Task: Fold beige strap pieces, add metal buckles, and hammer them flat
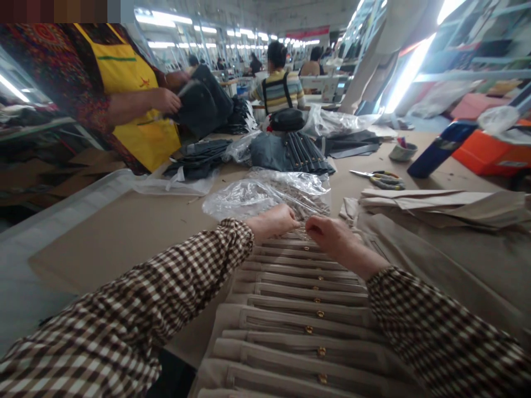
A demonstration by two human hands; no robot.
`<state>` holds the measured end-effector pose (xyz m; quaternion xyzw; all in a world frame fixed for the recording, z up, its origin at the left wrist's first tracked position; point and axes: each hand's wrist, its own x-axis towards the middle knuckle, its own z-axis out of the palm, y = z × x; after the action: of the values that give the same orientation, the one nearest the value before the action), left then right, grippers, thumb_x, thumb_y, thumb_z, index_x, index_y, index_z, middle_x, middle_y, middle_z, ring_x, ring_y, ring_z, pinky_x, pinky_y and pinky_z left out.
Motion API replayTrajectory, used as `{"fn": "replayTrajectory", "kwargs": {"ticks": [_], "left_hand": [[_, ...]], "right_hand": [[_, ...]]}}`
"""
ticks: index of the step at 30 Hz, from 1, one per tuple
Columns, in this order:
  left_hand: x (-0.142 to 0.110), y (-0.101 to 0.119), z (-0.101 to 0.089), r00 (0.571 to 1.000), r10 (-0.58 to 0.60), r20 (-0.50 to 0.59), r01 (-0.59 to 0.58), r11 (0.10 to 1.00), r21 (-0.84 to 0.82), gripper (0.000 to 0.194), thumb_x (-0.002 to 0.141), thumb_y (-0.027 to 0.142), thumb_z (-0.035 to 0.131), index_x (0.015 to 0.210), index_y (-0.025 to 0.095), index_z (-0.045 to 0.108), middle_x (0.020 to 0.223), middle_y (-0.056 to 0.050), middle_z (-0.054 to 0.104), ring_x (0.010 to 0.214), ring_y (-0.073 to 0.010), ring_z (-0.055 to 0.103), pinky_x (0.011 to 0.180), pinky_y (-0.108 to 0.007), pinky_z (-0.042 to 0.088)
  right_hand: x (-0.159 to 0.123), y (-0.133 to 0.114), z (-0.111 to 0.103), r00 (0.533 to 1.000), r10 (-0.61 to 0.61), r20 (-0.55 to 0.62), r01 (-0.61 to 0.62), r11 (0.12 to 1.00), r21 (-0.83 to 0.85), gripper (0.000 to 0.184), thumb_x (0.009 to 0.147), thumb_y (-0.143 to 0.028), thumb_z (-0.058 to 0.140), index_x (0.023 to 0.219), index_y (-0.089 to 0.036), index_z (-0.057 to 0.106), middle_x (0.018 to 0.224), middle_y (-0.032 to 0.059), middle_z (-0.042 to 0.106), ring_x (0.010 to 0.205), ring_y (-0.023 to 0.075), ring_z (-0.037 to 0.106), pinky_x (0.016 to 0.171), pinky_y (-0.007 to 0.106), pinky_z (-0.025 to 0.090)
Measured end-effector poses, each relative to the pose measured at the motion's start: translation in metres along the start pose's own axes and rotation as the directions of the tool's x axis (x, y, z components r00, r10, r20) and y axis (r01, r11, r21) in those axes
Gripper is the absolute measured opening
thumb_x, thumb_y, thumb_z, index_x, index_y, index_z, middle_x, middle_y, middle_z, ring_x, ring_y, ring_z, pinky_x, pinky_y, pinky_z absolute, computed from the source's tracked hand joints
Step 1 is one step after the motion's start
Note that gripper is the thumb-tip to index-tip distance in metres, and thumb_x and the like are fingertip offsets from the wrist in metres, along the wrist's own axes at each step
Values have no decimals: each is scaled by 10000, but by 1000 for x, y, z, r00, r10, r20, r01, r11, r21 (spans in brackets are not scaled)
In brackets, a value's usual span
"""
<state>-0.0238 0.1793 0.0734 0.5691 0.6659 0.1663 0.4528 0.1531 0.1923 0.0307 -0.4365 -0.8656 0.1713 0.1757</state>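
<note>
On a brown worktable [95,249], in the centre foreground, an overlapping row of beige zippered pieces [286,324] with small gold pulls [321,313]. At the far end of the row, bare left hand [277,221] and right hand [329,235], close together, in brown-and-white checked sleeves [182,276]; fingers of both curled inward, with contents of either grip, if any, too small to tell. Just beyond, a crumpled clear plastic bag [238,198], then dark blue pieces [267,152]. To the right, layered beige fabric [452,243]; behind it, yellow-handled tools [388,179] and an orange bin [485,155]. Back left, a co-worker in a yellow apron [124,72], dark fabric [207,99] in hand.
</note>
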Motion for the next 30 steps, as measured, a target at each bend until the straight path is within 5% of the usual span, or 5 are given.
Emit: {"fn": "replayTrajectory", "kwargs": {"ticks": [4, 13, 19, 25, 30], "left_hand": [[-6, 9, 0, 1000, -25, 13, 27, 957, -290, 138, 851, 256, 571, 741, 173, 574, 580, 36, 528, 494, -91, 478, 486, -207, 362], [-5, 13, 16, 999, 31, 25, -7, 757, -653, 217, 883, 127, 474, 669, 157, 490, 636, 21, 519, 518, -65, 479, 509, -191, 417], [-8, 13, 12, 997, -5, 79, 54, 768, -638, 184, 875, 212, 596, 708, 153, 549, 606, 24, 531, 502, -69, 475, 493, -190, 392], [-12, 11, 13, 996, -44, 83, 84, 815, -573, 149, 877, 214, 613, 756, 162, 544, 636, 37, 533, 511, -62, 483, 488, -182, 368], [-15, 5, 13, 989, -20, 146, 73, 926, -369, 190, 837, 317, 671, 751, 176, 579, 570, 62, 454, 468, -56, 398, 474, -186, 351]], "right_hand": [[-10, -25, 5, 961, -106, -253, 199, 905, 375, 101, 811, -236, 557, 791, -207, 651, 747, 17, 652, 651, 136, 544, 617, 240, 414], [-10, -47, 11, 926, -22, -376, 261, 758, 598, 69, 774, -294, 658, 739, -235, 649, 766, 22, 654, 711, 169, 576, 659, 293, 468], [-18, -50, 3, 973, 62, -223, 167, 478, 862, 198, 773, -357, 656, 733, -229, 509, 768, 0, 617, 737, 154, 589, 732, 315, 517], [-19, -30, -24, 986, 162, -41, -42, 482, 875, 210, 790, -381, 608, 819, -235, 459, 704, -33, 634, 613, 125, 613, 583, 263, 528], [-15, -5, -13, 973, 152, 174, -230, 579, 782, 302, 684, -422, 681, 823, -196, 537, 520, -73, 533, 392, 81, 464, 371, 197, 366]]}}
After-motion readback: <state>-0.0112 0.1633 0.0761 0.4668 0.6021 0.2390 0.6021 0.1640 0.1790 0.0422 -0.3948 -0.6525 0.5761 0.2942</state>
